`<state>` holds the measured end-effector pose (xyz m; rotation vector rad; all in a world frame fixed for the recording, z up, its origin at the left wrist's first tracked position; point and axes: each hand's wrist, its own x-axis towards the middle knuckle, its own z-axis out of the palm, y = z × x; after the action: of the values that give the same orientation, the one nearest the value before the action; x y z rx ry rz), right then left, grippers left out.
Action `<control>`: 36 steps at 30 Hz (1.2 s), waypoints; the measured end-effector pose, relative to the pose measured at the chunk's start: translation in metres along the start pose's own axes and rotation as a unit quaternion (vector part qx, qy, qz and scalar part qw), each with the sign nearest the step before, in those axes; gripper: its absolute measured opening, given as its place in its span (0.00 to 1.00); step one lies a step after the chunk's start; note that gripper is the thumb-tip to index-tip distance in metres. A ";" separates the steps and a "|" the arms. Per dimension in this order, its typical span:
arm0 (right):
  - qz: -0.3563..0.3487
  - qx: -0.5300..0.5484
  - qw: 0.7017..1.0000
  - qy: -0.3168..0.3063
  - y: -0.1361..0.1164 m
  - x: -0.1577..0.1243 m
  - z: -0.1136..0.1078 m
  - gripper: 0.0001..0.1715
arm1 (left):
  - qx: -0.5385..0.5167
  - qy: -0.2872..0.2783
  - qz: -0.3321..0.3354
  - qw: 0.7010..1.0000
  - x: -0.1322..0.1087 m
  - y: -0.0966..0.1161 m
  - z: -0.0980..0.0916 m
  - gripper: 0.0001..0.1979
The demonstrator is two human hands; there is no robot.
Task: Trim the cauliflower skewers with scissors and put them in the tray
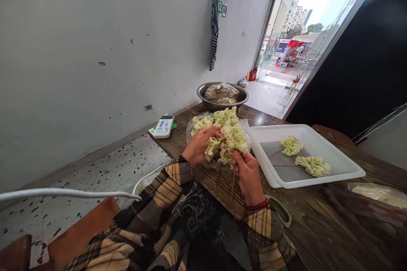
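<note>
My left hand [201,144] is closed at the left side of a bunch of pale green cauliflower [230,133], thumb and fingers against the florets. On the lower right of the bunch, my right hand [247,173] pinches the cauliflower near its stems. Thin wooden skewers [232,190] hang down from the florets between my hands. Behind them, more cauliflower florets [203,123] lie on a clear plastic bag on the table. To the right, a white plastic tray [265,169] holds two skewered cauliflower pieces [313,166]. My fingertips are partly hidden among the florets.
A metal basin [203,96] with bagged food stands at the back of the wooden table [305,216]. A white box-shaped device [164,127] sits at the left corner. Dark cloth or plastic [359,211] lies at right. A white cable-like strip [79,194] crosses the lower left.
</note>
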<state>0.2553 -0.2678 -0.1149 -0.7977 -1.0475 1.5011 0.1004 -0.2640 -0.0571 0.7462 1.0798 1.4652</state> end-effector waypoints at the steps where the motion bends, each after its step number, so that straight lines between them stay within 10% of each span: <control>1: -0.003 0.004 1.000 0.004 0.000 0.000 0.000 0.19 | -0.015 0.022 -0.004 1.000 0.002 0.000 -0.002 0.22; 7: -0.009 0.016 1.000 0.017 0.000 -0.002 0.000 0.19 | -0.003 0.059 0.029 0.998 0.004 -0.009 0.005 0.15; 19: -0.062 0.050 0.997 0.014 -0.001 0.003 -0.003 0.20 | 0.145 -0.053 0.105 0.982 -0.008 -0.036 0.039 0.18; 36: -0.087 0.063 0.989 0.105 -0.001 0.007 -0.001 0.19 | 0.217 -0.096 0.064 0.969 -0.030 -0.020 0.012 0.22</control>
<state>0.2556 -0.2608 -0.1145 -0.7373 -0.8334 1.2903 0.1246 -0.2912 -0.0672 1.2605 1.2337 1.2420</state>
